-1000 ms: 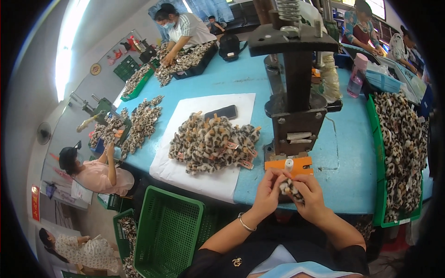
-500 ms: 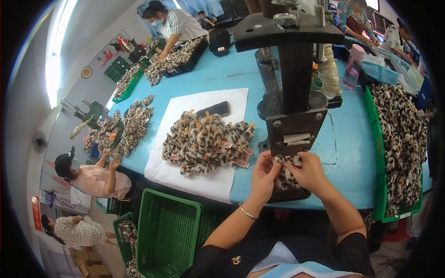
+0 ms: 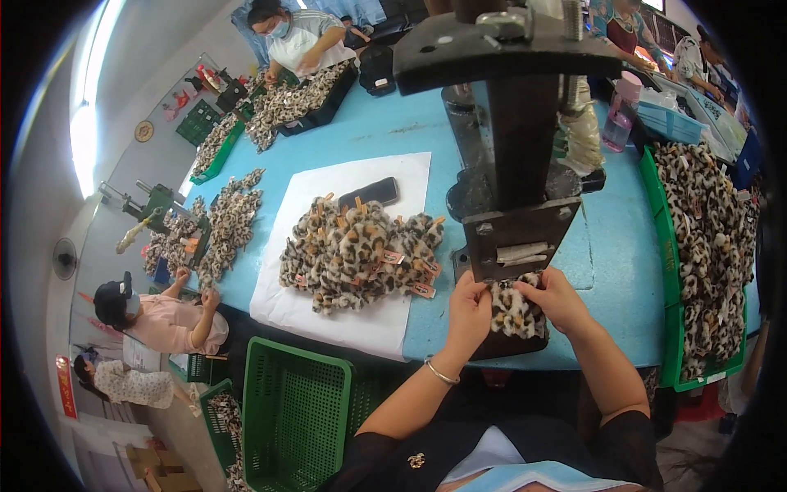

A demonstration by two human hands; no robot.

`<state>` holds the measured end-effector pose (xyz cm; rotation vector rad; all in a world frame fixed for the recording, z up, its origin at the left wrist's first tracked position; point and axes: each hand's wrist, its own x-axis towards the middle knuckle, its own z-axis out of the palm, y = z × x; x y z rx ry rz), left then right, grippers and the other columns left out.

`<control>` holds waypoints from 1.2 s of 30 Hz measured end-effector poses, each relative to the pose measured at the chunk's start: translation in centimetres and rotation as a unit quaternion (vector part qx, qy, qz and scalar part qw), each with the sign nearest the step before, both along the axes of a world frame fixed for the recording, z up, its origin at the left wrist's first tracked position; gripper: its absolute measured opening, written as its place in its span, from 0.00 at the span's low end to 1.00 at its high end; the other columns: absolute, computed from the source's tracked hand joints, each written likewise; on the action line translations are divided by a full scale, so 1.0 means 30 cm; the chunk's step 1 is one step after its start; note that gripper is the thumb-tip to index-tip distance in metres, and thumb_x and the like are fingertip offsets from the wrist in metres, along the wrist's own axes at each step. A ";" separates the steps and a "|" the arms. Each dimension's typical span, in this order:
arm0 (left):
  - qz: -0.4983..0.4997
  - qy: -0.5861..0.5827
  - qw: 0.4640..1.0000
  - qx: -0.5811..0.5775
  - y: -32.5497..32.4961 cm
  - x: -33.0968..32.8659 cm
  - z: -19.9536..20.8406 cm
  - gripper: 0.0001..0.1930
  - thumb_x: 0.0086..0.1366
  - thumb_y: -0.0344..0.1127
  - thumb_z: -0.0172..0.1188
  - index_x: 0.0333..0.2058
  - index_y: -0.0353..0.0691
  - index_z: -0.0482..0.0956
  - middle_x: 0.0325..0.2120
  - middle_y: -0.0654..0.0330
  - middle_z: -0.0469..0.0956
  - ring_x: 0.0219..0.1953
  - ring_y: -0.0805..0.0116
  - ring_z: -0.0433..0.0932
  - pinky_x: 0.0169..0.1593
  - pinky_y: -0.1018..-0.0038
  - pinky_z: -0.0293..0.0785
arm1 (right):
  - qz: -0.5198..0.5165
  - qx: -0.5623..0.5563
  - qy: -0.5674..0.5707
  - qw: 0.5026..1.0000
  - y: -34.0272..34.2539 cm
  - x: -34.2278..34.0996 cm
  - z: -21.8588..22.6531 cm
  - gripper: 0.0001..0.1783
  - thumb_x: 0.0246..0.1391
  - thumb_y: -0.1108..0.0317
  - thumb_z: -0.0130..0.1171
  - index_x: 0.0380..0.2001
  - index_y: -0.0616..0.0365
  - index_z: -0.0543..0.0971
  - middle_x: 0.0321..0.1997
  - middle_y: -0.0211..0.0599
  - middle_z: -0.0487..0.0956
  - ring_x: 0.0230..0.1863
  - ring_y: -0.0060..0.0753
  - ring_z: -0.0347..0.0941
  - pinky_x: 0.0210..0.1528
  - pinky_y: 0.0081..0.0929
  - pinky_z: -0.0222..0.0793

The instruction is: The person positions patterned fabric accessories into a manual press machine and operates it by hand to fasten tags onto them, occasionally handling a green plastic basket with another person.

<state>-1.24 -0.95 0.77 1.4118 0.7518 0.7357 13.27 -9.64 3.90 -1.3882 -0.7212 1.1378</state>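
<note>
My left hand (image 3: 470, 315) and my right hand (image 3: 562, 303) are closed on the two sides of a leopard-print plush piece (image 3: 516, 313). It hangs between them at the foot of a dark metal press (image 3: 518, 234), its fluffy spotted face toward me. The thumbs lie on its upper side; most of the other fingers are hidden behind it. Its upper edge meets the bottom of the press, where the contact is covered. On the left, a heap of similar plush pieces (image 3: 352, 254), several with small tags, lies on a white sheet (image 3: 283, 316) beside a dark phone (image 3: 369, 192).
A green crate (image 3: 670, 328) of plush pieces stands at the right edge of the blue table (image 3: 623, 320). Below the table's left side sits a green basket (image 3: 299, 410). A pink-capped bottle (image 3: 621, 113) stands behind the press. Other people work around the table.
My hands have moved slightly apart, and the plush piece is now spread flatter and wider between them. At the far left, a co-worker has raised one hand from the plush pile.
</note>
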 end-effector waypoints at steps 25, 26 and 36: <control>-0.036 0.042 0.985 0.162 -0.042 -0.011 0.072 0.16 0.57 0.31 0.57 0.43 0.28 0.73 0.33 0.61 0.66 0.32 0.74 0.67 0.35 0.80 0.65 | 0.121 0.036 -0.054 0.991 0.105 0.050 0.090 0.19 0.44 0.70 0.61 0.42 0.66 0.76 0.37 0.36 0.79 0.37 0.22 0.72 0.41 0.24 0.68; -0.038 0.050 0.985 0.164 -0.041 -0.012 0.070 0.16 0.56 0.31 0.57 0.43 0.28 0.73 0.33 0.61 0.66 0.31 0.74 0.67 0.35 0.80 0.65 | 0.116 0.041 -0.056 0.991 0.107 0.045 0.086 0.20 0.44 0.70 0.61 0.42 0.66 0.76 0.38 0.35 0.78 0.37 0.23 0.72 0.41 0.24 0.68; -0.030 0.030 0.989 0.145 -0.036 -0.009 0.055 0.20 0.56 0.31 0.58 0.46 0.26 0.71 0.32 0.61 0.66 0.30 0.76 0.66 0.33 0.80 0.64 | 0.013 0.081 0.111 0.990 0.084 0.023 0.099 0.14 0.46 0.81 0.53 0.40 0.71 0.75 0.38 0.41 0.79 0.38 0.26 0.74 0.43 0.27 0.69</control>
